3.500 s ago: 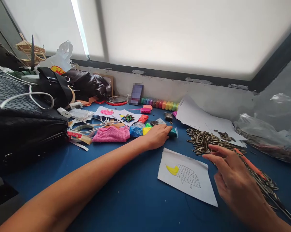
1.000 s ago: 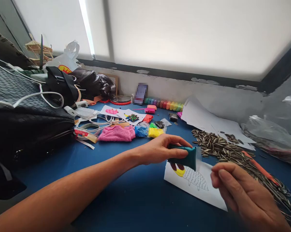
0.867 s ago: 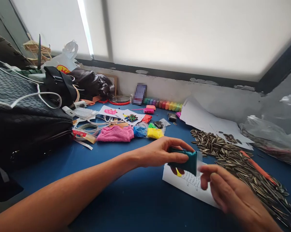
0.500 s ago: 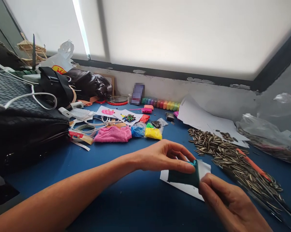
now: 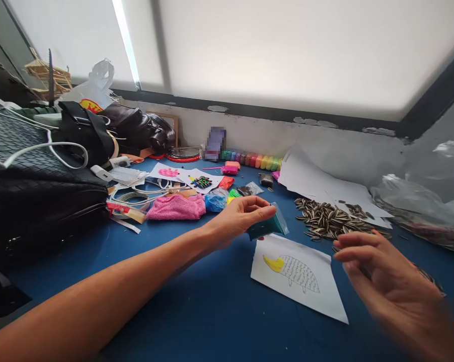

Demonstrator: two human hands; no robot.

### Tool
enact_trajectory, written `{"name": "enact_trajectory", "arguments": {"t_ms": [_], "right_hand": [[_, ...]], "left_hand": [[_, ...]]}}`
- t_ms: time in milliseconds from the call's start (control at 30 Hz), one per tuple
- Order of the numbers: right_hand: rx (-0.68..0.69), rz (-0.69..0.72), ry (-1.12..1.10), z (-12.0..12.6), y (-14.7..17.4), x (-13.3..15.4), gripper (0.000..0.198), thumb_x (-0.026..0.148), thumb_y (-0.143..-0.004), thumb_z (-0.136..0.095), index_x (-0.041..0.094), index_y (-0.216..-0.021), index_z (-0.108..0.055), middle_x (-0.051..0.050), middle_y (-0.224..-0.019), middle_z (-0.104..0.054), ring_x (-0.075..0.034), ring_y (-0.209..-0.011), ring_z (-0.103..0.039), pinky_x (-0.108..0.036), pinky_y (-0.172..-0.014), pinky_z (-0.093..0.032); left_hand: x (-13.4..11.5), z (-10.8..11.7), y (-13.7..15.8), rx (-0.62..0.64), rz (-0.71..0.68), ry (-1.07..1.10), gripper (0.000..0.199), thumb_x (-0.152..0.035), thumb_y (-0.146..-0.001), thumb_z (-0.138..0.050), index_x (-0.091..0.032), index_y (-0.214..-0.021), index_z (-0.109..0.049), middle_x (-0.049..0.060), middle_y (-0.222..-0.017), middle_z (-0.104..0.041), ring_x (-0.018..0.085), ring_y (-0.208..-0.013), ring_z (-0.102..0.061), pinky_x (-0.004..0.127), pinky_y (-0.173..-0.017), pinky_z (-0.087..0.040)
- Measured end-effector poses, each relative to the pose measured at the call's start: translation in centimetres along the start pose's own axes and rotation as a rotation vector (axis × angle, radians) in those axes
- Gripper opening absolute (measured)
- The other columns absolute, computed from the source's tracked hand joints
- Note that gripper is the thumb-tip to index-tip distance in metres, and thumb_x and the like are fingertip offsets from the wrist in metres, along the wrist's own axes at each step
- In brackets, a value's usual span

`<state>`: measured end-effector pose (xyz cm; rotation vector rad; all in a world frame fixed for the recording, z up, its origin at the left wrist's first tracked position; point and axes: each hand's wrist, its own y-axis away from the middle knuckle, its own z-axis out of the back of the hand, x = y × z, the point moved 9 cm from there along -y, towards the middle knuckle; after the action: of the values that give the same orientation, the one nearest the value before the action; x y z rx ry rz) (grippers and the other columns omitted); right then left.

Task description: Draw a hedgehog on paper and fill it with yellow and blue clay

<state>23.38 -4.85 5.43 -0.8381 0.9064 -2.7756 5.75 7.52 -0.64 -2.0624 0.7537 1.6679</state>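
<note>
My left hand (image 5: 242,218) grips a small clear plastic packet (image 5: 269,227) with dark teal material in it, probably modelling clay, thumb on top and fingers beneath. Just below the packet lies a sheet of white paper (image 5: 323,301) with a drawn animal, its pointed head (image 5: 274,264) yellow and its body outlined and filled with small marks. To the right of the paper, my right hand (image 5: 389,286) is raised, slightly blurred. Its thumb and fingers are parted, and nothing shows between them. Beyond that hand is a pile of striped sunflower seeds (image 5: 327,218), partly hidden by it.
A pink cloth (image 5: 176,207), a blue packet (image 5: 215,202) and other coloured packets lie mid-table. White sheets (image 5: 317,181) and a clear plastic bag (image 5: 415,211) are at the right. A black bag (image 5: 42,216) with white cables fills the left. Colourful jars (image 5: 253,160) line the wall.
My right hand has let go of the packet and moved right. My left hand has carried the packet up and to the left, uncovering the drawing.
</note>
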Motion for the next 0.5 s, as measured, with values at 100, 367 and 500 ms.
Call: {"name": "enact_trajectory", "arguments": {"t_ms": [100,367,500], "right_hand": [[0.062,0.068,0.003,-1.0,0.2,-0.1,0.007,0.029,-0.084,-0.060,0.027,-0.081,-0.066,-0.004,-0.105,-0.065,-0.022,-0.100,-0.066,-0.030,-0.074,-0.056],[-0.069,0.084,0.027,1.2,-0.2,-0.2,0.010,0.024,-0.085,-0.058,0.029,-0.080,-0.065,-0.001,-0.110,-0.063,-0.021,-0.101,-0.063,-0.036,-0.086,-0.051],[-0.127,0.116,0.037,2.3,-0.5,0.5,0.010,0.025,-0.083,-0.063,0.032,-0.078,-0.067,0.000,-0.104,-0.066,-0.021,-0.095,-0.064,-0.036,-0.084,-0.052]], "left_hand": [[0.0,0.3,0.0,-0.031,-0.006,-0.046,0.044,-0.050,-0.071,-0.076,-0.011,-0.085,-0.061,0.001,-0.073,-0.060,0.009,-0.063,-0.056,0.023,-0.060,-0.042],[-0.3,1.0,-0.2,-0.081,-0.029,-0.025,0.034,-0.042,-0.072,-0.076,-0.011,-0.079,-0.062,-0.001,-0.069,-0.056,0.007,-0.059,-0.050,0.020,-0.056,-0.037],[-0.4,0.6,-0.1,-0.071,-0.038,-0.023,0.028,-0.036,-0.076,-0.073,-0.009,-0.081,-0.064,0.000,-0.071,-0.058,0.006,-0.061,-0.050,0.019,-0.057,-0.036]]}}
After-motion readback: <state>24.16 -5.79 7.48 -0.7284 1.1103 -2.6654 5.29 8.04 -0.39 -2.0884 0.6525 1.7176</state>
